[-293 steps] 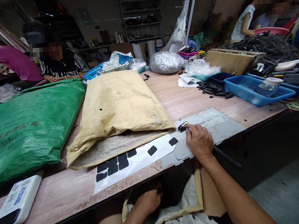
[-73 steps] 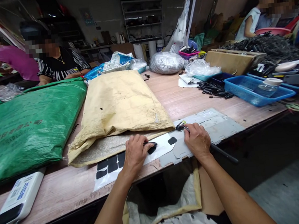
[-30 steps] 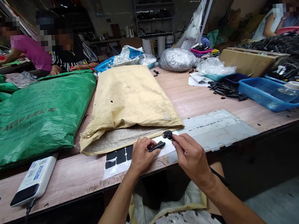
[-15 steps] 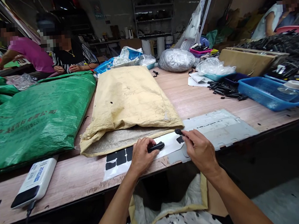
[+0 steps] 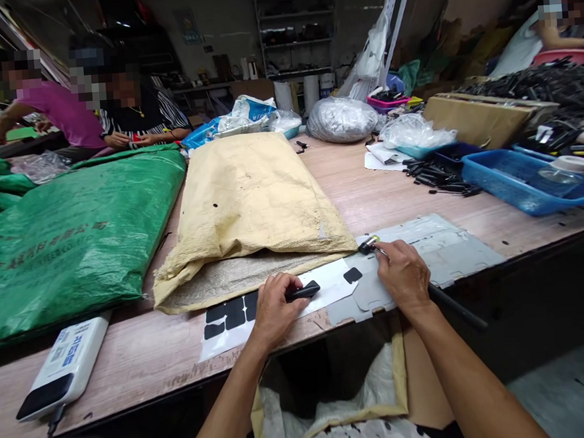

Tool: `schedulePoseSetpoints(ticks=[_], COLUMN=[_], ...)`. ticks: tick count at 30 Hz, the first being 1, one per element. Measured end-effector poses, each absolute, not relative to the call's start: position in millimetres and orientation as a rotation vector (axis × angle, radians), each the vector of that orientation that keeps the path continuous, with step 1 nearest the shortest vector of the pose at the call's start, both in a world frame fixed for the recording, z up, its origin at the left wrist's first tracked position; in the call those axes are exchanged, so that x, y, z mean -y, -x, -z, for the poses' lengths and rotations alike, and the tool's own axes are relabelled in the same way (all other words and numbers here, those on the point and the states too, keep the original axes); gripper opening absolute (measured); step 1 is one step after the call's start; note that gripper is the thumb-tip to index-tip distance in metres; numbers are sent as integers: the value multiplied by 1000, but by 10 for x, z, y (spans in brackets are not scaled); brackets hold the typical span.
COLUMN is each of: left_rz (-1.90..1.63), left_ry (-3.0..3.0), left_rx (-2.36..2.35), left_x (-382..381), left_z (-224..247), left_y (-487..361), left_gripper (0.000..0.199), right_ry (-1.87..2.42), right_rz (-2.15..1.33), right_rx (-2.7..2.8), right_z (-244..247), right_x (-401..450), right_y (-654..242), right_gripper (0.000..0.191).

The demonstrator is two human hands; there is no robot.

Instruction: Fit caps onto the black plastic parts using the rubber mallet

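Note:
My left hand (image 5: 275, 307) rests at the table's front edge, its thumb and fingers closed on a black oblong plastic piece (image 5: 305, 290). Beneath it lies a white sheet with black stickers (image 5: 234, 312), partly covered by that hand. My right hand (image 5: 404, 274) grips a small hammer with a shiny, black-and-yellow head (image 5: 368, 243); its dark handle (image 5: 458, 307) runs out past the wrist to the lower right. One loose black square (image 5: 352, 275) lies between my hands, beside the grey board (image 5: 439, 255) under my right hand.
Behind the sheet lies a yellow woven sack (image 5: 260, 188), with a green sack (image 5: 63, 241) to its left. A white power bank (image 5: 69, 365) is at front left. Black parts (image 5: 444, 178) and a blue tray (image 5: 534, 182) stand right. An open sack (image 5: 330, 410) hangs below the edge. Co-workers sit beyond.
My right hand has moved right and slightly up, away from the black square, and the hammer's head and handle now show. My left hand keeps its hold on the black piece, almost unmoved.

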State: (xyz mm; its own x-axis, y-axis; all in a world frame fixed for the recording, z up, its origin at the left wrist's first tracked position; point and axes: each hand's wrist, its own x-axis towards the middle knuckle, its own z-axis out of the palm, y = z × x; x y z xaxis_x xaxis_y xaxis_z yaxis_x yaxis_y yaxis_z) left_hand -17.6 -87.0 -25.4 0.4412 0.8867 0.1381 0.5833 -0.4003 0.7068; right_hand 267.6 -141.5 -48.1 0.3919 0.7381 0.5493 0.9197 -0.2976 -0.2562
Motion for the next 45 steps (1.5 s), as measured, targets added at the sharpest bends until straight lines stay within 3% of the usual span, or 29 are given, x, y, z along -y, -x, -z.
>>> schedulePoseSetpoints(ticks=[15, 19, 22, 26, 31, 34, 39, 41, 45], left_rz=[-766, -531, -195, 193, 367, 346, 25, -216, -425], left_ry=[-2058, -2007, -2021, -1947, -1928, -1949, -1856, -1922, -2094], left_rx=[-1163, -926, -917, -1275, -1356, -1202, -821, -914, -1609], left_x=[1039, 1530, 1834, 1920, 1869, 1882, 1585, 1266, 501], left_z=[112, 21, 270, 961, 1390, 1046, 25, -198, -198], left_y=[231, 305, 313, 291, 289, 275, 244, 273, 413], left_gripper=[13, 12, 15, 28, 51, 51, 31, 32, 35], right_ry=[2175, 2176, 2182, 2184, 2179, 2182, 2181, 2178, 2175], right_rz=[459, 471, 481, 476, 487, 489, 496, 501, 507], right_rx=[1406, 1409, 1404, 1407, 1412, 1418, 1419, 1419, 1423], right_z=[466, 475, 468, 458, 471, 478, 473, 473, 483], right_x=[1431, 1430, 1431, 1432, 1431, 1432, 1436, 1435, 1431], right_y=[-2612, -2611, -2602, -2592, -2600, -2605, -2605, -2606, -2610], right_gripper=[27, 26, 26, 26, 25, 25, 26, 26, 26])
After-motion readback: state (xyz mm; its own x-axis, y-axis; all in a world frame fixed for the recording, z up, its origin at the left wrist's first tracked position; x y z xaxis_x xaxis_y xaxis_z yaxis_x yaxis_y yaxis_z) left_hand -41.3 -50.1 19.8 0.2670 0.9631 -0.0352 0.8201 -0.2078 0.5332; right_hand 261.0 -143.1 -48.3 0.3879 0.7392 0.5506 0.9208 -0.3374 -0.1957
